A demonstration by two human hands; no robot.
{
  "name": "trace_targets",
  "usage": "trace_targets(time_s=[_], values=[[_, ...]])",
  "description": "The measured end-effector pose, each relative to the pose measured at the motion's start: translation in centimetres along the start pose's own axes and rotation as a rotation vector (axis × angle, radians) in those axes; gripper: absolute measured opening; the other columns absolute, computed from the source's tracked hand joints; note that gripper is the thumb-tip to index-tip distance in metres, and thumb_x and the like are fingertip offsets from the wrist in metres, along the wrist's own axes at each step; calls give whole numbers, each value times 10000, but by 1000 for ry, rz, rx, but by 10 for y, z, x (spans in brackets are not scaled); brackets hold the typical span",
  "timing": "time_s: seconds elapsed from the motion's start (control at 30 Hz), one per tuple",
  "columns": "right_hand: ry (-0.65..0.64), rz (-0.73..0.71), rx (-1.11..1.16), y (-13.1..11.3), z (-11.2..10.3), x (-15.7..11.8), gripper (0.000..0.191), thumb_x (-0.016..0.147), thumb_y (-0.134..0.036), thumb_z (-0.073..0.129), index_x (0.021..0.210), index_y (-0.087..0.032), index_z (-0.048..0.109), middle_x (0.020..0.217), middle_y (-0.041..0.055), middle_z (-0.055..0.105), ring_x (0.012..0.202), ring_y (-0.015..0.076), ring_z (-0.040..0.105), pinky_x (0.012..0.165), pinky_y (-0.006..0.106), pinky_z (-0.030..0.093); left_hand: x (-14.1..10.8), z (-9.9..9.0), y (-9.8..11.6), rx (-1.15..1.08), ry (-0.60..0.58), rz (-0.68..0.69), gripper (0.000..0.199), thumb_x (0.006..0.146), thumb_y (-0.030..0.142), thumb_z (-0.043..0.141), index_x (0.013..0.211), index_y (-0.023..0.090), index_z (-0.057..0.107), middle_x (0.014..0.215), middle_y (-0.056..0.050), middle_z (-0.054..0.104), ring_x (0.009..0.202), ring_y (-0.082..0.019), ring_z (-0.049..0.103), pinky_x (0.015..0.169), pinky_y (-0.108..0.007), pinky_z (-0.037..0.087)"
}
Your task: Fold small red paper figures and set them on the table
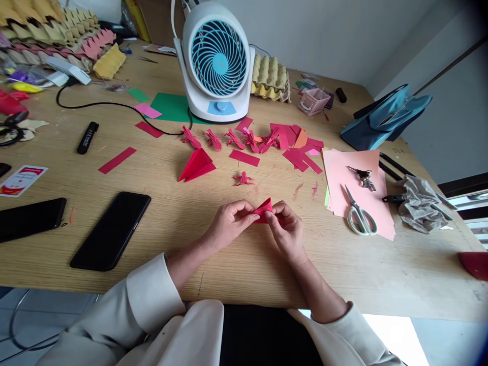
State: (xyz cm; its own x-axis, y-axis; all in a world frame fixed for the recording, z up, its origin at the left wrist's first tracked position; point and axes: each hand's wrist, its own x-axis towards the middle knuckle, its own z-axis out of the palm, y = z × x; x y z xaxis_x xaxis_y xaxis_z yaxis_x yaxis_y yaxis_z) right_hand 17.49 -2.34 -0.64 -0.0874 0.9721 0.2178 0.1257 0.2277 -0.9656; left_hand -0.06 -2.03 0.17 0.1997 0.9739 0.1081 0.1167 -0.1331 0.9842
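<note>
Between my two hands, just above the tabletop, is a small piece of folded red paper [263, 209] with a pointed tip standing up. My left hand [233, 223] pinches its left side between thumb and fingers. On its right side my right hand [286, 231] grips the paper, thumb pressed on the near face. Parts of the paper are hidden behind my fingers. A small red origami figure [243, 178] lies just beyond my hands. Past it sits a folded red paper plane shape [196, 165], and several more red folded figures [213, 139] stand in a row.
A white and blue fan [219, 63] stands at the back. Red paper scraps [244, 157] lie around the middle. On the right, scissors [360, 216] rest on pink paper sheets [339, 168]. A black phone [111, 231] lies at the left, a marker [87, 138] behind it.
</note>
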Motion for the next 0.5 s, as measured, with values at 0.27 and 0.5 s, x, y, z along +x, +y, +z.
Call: trace_targets(time_s=[0.27,0.5], values=[[-96,109,162,4,4,4,218,837,-381,737,759,-202,637,745,-5,579,679,132,509,642,268,409,1,-1,-4,54,-31,5,178,861,278,651,741,149,621,693,25,617,637,-92,539,612,-194,420],[-67,133,172,7,5,7,245,830,-414,732,743,-193,670,734,8,604,669,133,519,641,270,406,2,0,-5,129,-3,-29,233,853,332,655,716,152,603,650,33,580,584,-84,472,568,-198,382]])
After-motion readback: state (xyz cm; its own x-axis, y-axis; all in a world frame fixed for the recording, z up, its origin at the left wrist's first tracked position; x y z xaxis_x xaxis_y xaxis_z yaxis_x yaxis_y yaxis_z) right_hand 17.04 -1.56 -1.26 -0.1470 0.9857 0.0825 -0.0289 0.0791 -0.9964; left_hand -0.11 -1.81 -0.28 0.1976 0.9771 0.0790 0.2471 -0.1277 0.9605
